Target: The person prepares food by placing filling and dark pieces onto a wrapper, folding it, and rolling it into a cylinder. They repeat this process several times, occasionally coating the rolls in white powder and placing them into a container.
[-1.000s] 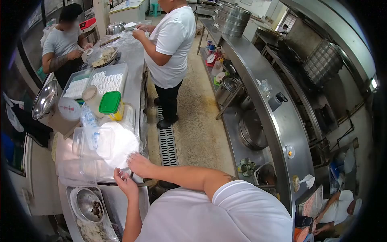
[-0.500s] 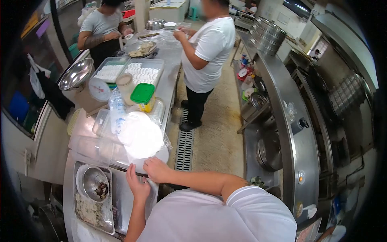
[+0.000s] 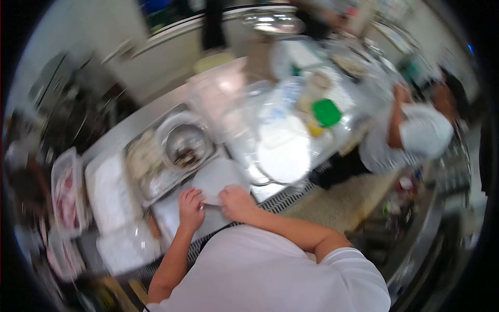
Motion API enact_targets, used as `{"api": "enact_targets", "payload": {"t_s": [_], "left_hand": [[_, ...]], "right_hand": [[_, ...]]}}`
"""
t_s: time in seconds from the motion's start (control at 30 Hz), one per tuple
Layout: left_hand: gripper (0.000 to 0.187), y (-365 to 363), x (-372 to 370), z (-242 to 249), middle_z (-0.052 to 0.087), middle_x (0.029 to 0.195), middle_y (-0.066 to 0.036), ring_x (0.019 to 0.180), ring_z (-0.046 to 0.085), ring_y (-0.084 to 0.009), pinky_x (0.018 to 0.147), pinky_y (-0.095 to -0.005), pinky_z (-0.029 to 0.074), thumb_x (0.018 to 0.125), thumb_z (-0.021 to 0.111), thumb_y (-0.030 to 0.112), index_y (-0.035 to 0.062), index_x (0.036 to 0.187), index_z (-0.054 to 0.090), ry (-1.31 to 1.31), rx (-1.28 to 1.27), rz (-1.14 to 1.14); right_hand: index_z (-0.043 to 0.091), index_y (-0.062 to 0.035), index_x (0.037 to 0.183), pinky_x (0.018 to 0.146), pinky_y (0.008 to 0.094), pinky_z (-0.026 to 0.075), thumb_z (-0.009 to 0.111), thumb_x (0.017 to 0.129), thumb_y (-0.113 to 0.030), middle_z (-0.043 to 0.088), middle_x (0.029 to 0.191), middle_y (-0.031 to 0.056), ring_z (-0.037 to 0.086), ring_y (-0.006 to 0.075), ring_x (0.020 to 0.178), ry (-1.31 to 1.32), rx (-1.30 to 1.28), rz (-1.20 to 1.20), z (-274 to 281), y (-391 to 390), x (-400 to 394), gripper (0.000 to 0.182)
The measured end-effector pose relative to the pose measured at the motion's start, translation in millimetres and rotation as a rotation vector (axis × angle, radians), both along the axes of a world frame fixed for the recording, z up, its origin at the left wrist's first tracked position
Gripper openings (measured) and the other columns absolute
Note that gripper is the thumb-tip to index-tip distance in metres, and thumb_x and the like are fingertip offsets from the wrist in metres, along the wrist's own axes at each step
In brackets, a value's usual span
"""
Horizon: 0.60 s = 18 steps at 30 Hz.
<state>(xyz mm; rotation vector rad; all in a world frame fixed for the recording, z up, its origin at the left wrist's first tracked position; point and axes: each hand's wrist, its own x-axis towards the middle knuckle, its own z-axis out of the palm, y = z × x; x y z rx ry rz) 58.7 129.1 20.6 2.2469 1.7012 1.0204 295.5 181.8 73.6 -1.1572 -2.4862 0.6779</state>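
Both hands are at the near edge of a thin round white sheet [image 3: 221, 176], which looks like a wrapper. My left hand [image 3: 191, 209] grips its left side with curled fingers. On the right side, my right hand [image 3: 238, 202] pinches the same edge. A stack of round white sheets [image 3: 283, 153] lies to the right, glaring under the light. Beyond the left hand stands a metal tray [image 3: 148, 200] with a pale, lumpy mixture [image 3: 145, 161]. In that tray sits a metal bowl [image 3: 201, 141] holding dark bits. Motion blurs much of the view.
A green-lidded tub [image 3: 326, 113] stands past the stack, beside a clear plastic bag [image 3: 283, 99]. White packages [image 3: 112, 190] and a plastic container of reddish pieces [image 3: 66, 195] lie on the left. A co-worker in a white shirt [image 3: 423, 135] stands at the table's right side.
My view has swung left toward the tray. The white sheet has come off the stack's near edge and now lies beside the bowl, both hands still on it.
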Motion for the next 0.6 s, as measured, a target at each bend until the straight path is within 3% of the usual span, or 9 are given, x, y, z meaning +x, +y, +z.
{"api": "enact_targets", "payload": {"t_s": [0.17, 0.3, 0.4, 0.6], "left_hand": [[0.035, -74, -22, 4, 0.071, 0.128, -0.010, 0.131, 0.062, -0.0371, 0.116, -0.0594, 0.042, 0.075, 0.077, -0.001, 0.0092, 0.108, 0.072, 0.017, -0.009, 0.315], [0.032, -116, 3, 14, 0.071, 0.127, -0.009, 0.129, 0.063, -0.0359, 0.115, -0.0581, 0.043, 0.077, 0.077, 0.001, 0.0108, 0.108, 0.074, -0.062, -0.033, 0.555], [0.029, -136, 7, -8, 0.072, 0.127, -0.009, 0.129, 0.064, -0.0354, 0.114, -0.0563, 0.044, 0.079, 0.078, 0.002, 0.0124, 0.106, 0.077, 0.008, -0.046, 0.617], [0.035, -150, -4, -29, 0.071, 0.129, -0.010, 0.129, 0.061, -0.0380, 0.113, -0.0551, 0.044, 0.077, 0.076, 0.001, 0.0133, 0.109, 0.079, -0.039, -0.055, 0.616]], "right_hand": [[0.072, -0.0064, 0.099, 0.090, 0.0480, 0.051, 0.077, 0.079, -0.017, 0.067, 0.102, 0.0148, 0.065, 0.0345, 0.103, 0.056, 0.173, 0.340, -15, 11, -35, 0.023], [0.071, -0.0069, 0.099, 0.091, 0.0478, 0.050, 0.077, 0.078, -0.018, 0.067, 0.104, 0.0139, 0.064, 0.0343, 0.104, 0.171, 0.288, 0.578, -32, 7, -63, 0.024], [0.071, -0.0070, 0.098, 0.090, 0.0482, 0.050, 0.076, 0.078, -0.017, 0.068, 0.107, 0.0141, 0.064, 0.0344, 0.105, 0.187, 0.280, 0.719, -47, 2, -76, 0.022], [0.073, -0.0064, 0.093, 0.095, 0.0503, 0.050, 0.075, 0.079, -0.014, 0.070, 0.107, 0.0149, 0.065, 0.0361, 0.107, -0.017, 0.154, 0.579, -60, -5, -58, 0.015]]}}
